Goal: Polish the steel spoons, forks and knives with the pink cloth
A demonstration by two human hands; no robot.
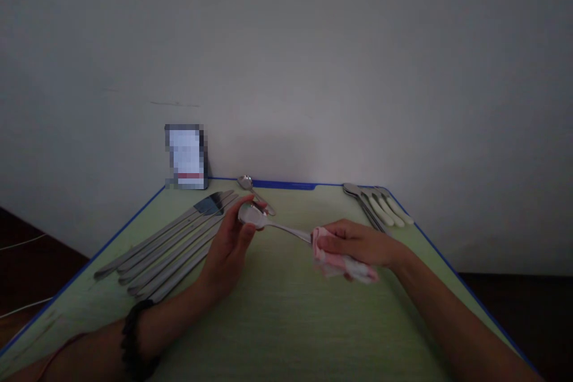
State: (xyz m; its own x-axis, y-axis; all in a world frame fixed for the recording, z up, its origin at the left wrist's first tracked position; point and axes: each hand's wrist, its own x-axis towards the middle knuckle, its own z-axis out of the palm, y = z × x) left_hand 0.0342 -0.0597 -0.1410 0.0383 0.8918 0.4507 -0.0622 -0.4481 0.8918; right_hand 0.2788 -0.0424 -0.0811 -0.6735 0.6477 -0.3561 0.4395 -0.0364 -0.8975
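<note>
A metal spoon (286, 229) is held level above the table between my two hands. My left hand (228, 250) grips it by the bowl, thumb in front and fingers behind. At the other end, my right hand (358, 243) is closed around a pink and white cloth (338, 262), which wraps the end of the spoon's handle and hides it. Behind my left hand another spoon (246, 181) lies on the table, its handle slanting toward me.
Several long metal-handled utensils (165, 245) lie side by side at the left. Spoons and forks with white handles (380, 209) lie at the back right. A phone with a lit screen (187, 156) leans on the wall. The green table (277, 322) has a blue edge.
</note>
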